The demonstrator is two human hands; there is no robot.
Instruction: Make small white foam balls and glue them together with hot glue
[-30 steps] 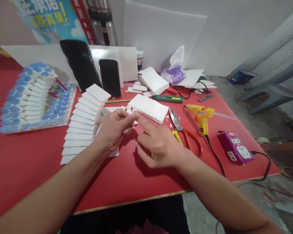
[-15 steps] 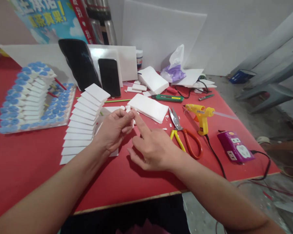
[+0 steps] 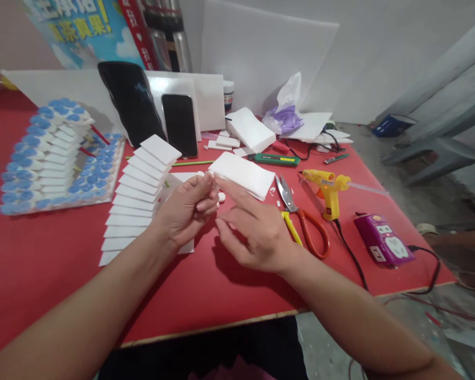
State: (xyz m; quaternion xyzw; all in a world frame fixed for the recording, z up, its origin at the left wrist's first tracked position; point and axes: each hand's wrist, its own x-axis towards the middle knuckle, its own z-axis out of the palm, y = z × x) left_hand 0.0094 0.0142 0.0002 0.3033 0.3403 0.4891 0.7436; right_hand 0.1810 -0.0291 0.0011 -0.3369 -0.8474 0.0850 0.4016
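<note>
My left hand (image 3: pixel 192 208) is closed in a pinch, thumb against index finger, and a small white piece (image 3: pixel 211 173) peeks out at the fingertips. What the other fingers cover is hidden. My right hand (image 3: pixel 257 227) reaches in from the right with its index finger stretched toward the left thumb tip; its fingers are apart and hold nothing I can see. A small round white piece (image 3: pixel 221 197) lies between the hands. Left of them, a fanned stair of white foam strips (image 3: pixel 132 206) rises from a white base sheet (image 3: pixel 188 246), partly behind my left hand.
A stack of white sheets (image 3: pixel 243 174) lies beyond the hands. To the right are scissors (image 3: pixel 301 216), a yellow glue gun (image 3: pixel 326 187), a green cutter (image 3: pixel 275 159) and a purple power box (image 3: pixel 383 240). A blue-and-white model (image 3: pixel 59 158) and two phones (image 3: pixel 180 126) stand left.
My right hand has shifted slightly right and its index finger has changed angle beside the left fingertips. The left hand stays pinched. The whole view has shifted slightly.
</note>
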